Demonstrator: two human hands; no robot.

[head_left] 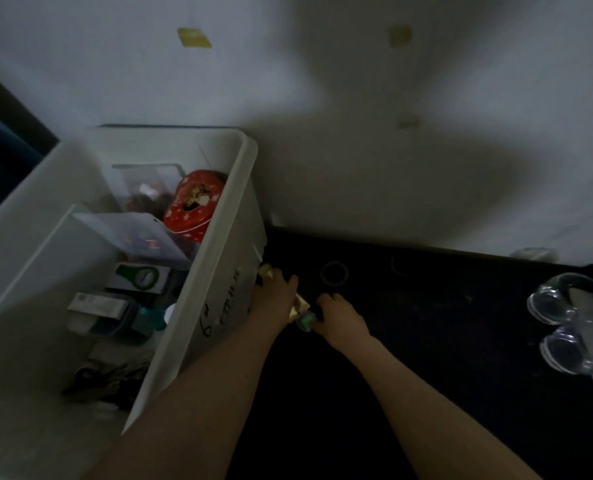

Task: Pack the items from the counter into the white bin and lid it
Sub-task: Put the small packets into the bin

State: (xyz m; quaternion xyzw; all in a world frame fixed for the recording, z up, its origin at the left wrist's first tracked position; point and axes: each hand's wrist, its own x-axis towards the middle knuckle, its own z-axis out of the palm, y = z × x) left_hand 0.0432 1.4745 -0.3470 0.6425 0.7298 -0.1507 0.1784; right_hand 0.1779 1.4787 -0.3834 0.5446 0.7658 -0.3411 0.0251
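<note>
I see the bin (225,216) standing open at the left on the dark counter (444,341), tight against the pale wall (357,150), with no lid on it and black handwriting on the side that faces me. It is already partly filled: a red tin (193,206) with white stars leans against the inner right wall near the back, a clear sleeve (132,237) lies in front of it, then a white box with a green print (141,277), a grey box (96,306) and a teal bottle (151,318) nearer me, and something dark and tangled at the closest end that I cannot make out. Just beside the bin's outer wall, both hands are down on the counter. The left hand (274,299) is curled over small pale-yellow pieces (300,304), one of which shows at its far side against the bin; the light is too dim for me to say what they are. The right hand (340,315) is curled too, close beside the left, with a small teal item (307,322) at its fingertips between the two hands; I cannot tell whether it grips that item or only touches it. Beyond the hands a thin ring (334,273) lies flat on the counter, apart from them. At the far right edge sit clear rounded glass pieces (558,306).
</note>
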